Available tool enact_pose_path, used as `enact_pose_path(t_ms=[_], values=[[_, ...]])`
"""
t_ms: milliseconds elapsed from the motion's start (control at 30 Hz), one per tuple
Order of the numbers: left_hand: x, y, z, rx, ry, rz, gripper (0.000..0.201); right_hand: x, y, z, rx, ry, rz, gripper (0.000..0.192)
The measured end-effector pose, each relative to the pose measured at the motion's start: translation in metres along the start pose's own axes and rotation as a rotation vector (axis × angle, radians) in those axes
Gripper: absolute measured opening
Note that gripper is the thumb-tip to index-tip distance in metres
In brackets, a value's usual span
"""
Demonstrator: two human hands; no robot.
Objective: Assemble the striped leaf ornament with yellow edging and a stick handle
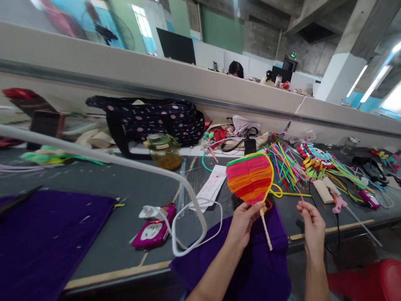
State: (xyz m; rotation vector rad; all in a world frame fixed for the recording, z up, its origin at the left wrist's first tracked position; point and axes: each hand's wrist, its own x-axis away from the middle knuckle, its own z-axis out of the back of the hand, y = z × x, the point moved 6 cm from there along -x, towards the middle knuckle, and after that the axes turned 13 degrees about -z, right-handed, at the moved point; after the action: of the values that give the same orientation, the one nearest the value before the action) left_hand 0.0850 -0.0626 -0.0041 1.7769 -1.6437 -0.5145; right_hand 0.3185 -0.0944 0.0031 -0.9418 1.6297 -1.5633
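We hold the woven fan (249,177) up over the counter's (103,184) near edge, left hand (242,221) fingers clenched on its stick; right hand (311,223) pinches a thin pink strand (300,197) (barely visible). Seemingly mid-weave; threading next needs a steady aim.

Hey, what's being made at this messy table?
A person is working on a small woven fan striped in pink, orange and red with a yellow rim. The left hand holds it up by its pale handle, while the right hand pinches a thin pink strand. Loose colored straws lie spread on the dark table behind, and purple cloth sits under the hands.
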Motion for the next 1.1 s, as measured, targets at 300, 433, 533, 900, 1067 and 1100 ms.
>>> enact_pose_path(t_ms=[300,433,533,900,1067,1100], values=[[0.001,0.0,0.006,-0.03,0.002,-0.014,0.034,0.006,-0.004,0.002,0.112,0.147,0.071,0.041],[0.0,0.004,0.009,-0.038,0.002,-0.036,0.035,0.009,-0.008,-0.007,0.141,0.041,0.037,0.036],[-0.003,0.008,0.014,-0.048,0.007,-0.062,0.036,0.013,-0.024,-0.016,0.122,-0.012,0.044,0.036],[-0.014,0.001,0.027,0.026,0.028,-0.114,0.035,-0.006,-0.108,-0.09,0.291,-0.095,0.363,0.03],[-0.018,-0.005,0.032,0.024,0.009,-0.125,0.036,-0.018,-0.105,-0.085,0.306,-0.072,0.367,0.03],[-0.018,-0.006,0.033,0.024,0.009,-0.126,0.036,-0.02,-0.103,-0.083,0.294,-0.077,0.339,0.031]])
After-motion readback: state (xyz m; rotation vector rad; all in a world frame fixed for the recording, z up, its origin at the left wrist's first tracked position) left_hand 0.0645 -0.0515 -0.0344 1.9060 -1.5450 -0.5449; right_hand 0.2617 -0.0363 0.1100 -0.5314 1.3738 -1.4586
